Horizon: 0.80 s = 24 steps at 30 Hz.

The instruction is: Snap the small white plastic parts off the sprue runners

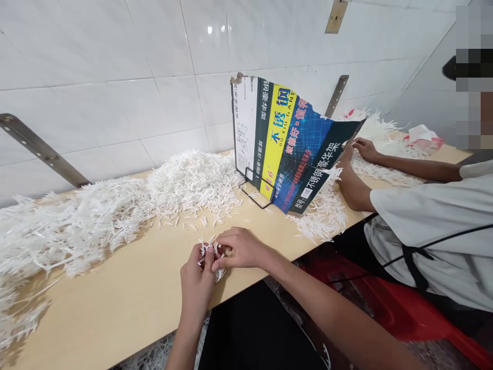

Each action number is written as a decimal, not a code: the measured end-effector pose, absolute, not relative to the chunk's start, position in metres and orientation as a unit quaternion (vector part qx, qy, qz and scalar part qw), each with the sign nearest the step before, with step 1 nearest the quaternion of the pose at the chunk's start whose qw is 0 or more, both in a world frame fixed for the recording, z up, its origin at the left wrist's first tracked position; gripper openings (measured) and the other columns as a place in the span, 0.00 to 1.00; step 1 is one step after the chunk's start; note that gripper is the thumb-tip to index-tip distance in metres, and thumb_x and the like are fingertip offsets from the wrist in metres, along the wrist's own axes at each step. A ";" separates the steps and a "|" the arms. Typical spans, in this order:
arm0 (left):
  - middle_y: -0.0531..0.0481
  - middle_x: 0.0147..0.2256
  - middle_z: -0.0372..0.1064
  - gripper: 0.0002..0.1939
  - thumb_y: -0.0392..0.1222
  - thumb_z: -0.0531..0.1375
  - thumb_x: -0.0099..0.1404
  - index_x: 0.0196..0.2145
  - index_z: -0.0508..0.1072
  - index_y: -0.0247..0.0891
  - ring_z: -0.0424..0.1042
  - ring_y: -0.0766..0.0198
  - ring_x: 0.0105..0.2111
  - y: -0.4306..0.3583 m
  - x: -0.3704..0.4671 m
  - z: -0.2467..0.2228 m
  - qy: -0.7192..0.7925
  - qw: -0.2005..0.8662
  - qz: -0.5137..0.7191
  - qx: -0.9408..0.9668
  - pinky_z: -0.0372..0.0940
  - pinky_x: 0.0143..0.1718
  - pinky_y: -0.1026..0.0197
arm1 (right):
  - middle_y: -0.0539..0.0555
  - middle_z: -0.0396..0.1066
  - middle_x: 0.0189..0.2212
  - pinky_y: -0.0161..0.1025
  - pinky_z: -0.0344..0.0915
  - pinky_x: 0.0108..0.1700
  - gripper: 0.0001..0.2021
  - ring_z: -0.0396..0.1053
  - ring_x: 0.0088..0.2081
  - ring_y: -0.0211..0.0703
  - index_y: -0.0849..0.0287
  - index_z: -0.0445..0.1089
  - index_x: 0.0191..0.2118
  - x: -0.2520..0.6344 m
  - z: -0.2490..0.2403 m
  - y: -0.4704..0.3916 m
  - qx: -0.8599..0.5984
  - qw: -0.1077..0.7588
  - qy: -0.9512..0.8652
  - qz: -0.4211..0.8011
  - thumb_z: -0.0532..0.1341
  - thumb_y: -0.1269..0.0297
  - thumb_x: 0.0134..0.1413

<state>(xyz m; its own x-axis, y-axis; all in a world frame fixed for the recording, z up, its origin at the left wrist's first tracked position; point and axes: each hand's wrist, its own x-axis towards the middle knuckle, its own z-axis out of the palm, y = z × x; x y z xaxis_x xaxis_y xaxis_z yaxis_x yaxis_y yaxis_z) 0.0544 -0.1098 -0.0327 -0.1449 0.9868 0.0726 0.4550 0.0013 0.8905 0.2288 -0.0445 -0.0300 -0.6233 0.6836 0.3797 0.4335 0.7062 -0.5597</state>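
Observation:
Close to the table's front edge, my left hand (197, 272) is closed around a cluster of thin white branching plastic pieces (205, 246). My right hand (242, 249) meets it from the right, its thumb and fingers pinched at the same cluster. Fingers cover part of the bunch, and a few white bits show below the hands. Behind them, small loose white sticks (204, 222) lie scattered on the wooden tabletop (127, 303). A large heap of similar white pieces (192, 177) stretches along the wall to the left.
A torn printed cardboard sheet (283, 139) stands upright in a black wire stand (262, 205), dividing the table. Beyond it, a co-worker's hands (365, 150) are near another white pile (323, 218). Metal brackets (54, 154) rise along the tiled wall. A red plastic stool (400, 308) is at right.

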 end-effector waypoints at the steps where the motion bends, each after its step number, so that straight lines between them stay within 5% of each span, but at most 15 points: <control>1: 0.51 0.30 0.76 0.16 0.56 0.55 0.71 0.37 0.70 0.42 0.73 0.59 0.28 -0.109 0.054 -0.033 0.629 0.313 0.415 0.578 0.63 0.31 0.62 | 0.50 0.75 0.29 0.35 0.60 0.39 0.17 0.71 0.33 0.41 0.57 0.74 0.32 0.228 -0.031 -0.044 -0.320 0.299 -0.873 0.215 0.67 0.47 0.60; 5: 0.56 0.24 0.69 0.10 0.52 0.53 0.72 0.37 0.65 0.44 0.68 0.61 0.23 -0.105 0.055 -0.032 0.583 0.322 0.379 0.642 0.59 0.29 0.62 | 0.49 0.71 0.22 0.33 0.59 0.33 0.17 0.69 0.27 0.38 0.60 0.72 0.27 0.226 -0.031 -0.042 -0.400 0.376 -0.769 0.326 0.57 0.62 0.69; 9: 0.59 0.22 0.65 0.09 0.51 0.53 0.71 0.38 0.65 0.45 0.65 0.61 0.21 -0.103 0.057 -0.031 0.560 0.344 0.349 0.668 0.56 0.29 0.62 | 0.48 0.65 0.18 0.33 0.57 0.29 0.20 0.64 0.24 0.37 0.60 0.70 0.24 0.228 -0.030 -0.038 -0.483 0.430 -0.661 0.381 0.58 0.58 0.68; 14: 0.56 0.27 0.73 0.19 0.52 0.53 0.71 0.56 0.67 0.45 0.69 0.59 0.24 -0.108 0.054 -0.030 0.584 0.367 0.348 0.635 0.59 0.32 0.60 | 0.47 0.63 0.18 0.34 0.55 0.27 0.21 0.58 0.21 0.36 0.59 0.70 0.26 0.230 -0.036 -0.029 -0.523 0.501 -0.569 0.390 0.54 0.54 0.68; 16: 0.55 0.28 0.73 0.21 0.54 0.54 0.71 0.56 0.70 0.44 0.69 0.60 0.25 -0.110 0.053 -0.030 0.581 0.384 0.360 0.621 0.60 0.32 0.60 | 0.48 0.63 0.19 0.35 0.58 0.28 0.20 0.60 0.23 0.37 0.59 0.70 0.28 0.230 -0.037 -0.026 -0.537 0.532 -0.537 0.373 0.52 0.54 0.69; 20: 0.52 0.30 0.73 0.19 0.58 0.55 0.72 0.43 0.76 0.41 0.70 0.62 0.28 -0.109 0.052 -0.033 0.564 0.428 0.430 0.559 0.61 0.32 0.62 | 0.56 0.77 0.43 0.39 0.68 0.45 0.14 0.73 0.39 0.43 0.57 0.74 0.51 0.225 -0.030 -0.031 -0.502 0.481 -0.650 0.306 0.59 0.59 0.66; 22: 0.49 0.38 0.76 0.18 0.57 0.57 0.71 0.42 0.77 0.41 0.73 0.61 0.35 -0.106 0.053 -0.035 0.558 0.422 0.483 0.526 0.64 0.36 0.62 | 0.60 0.70 0.59 0.43 0.66 0.56 0.19 0.72 0.52 0.46 0.55 0.68 0.61 0.224 -0.025 -0.037 -0.481 0.469 -0.693 0.261 0.59 0.60 0.67; 24: 0.47 0.46 0.76 0.17 0.56 0.60 0.69 0.42 0.78 0.41 0.74 0.58 0.44 -0.104 0.053 -0.036 0.557 0.398 0.525 0.506 0.66 0.41 0.63 | 0.60 0.67 0.63 0.46 0.61 0.63 0.18 0.67 0.60 0.48 0.55 0.68 0.61 0.224 -0.022 -0.042 -0.458 0.463 -0.724 0.226 0.56 0.59 0.70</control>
<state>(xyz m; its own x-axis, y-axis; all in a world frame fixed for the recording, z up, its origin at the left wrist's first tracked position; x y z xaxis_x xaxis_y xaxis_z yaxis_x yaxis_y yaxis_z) 0.0528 -0.1039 -0.0364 -0.1722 0.9811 0.0886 0.1455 -0.0636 0.9873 0.2243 -0.0423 -0.0216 -0.1505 0.8729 0.4641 0.4542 0.4780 -0.7519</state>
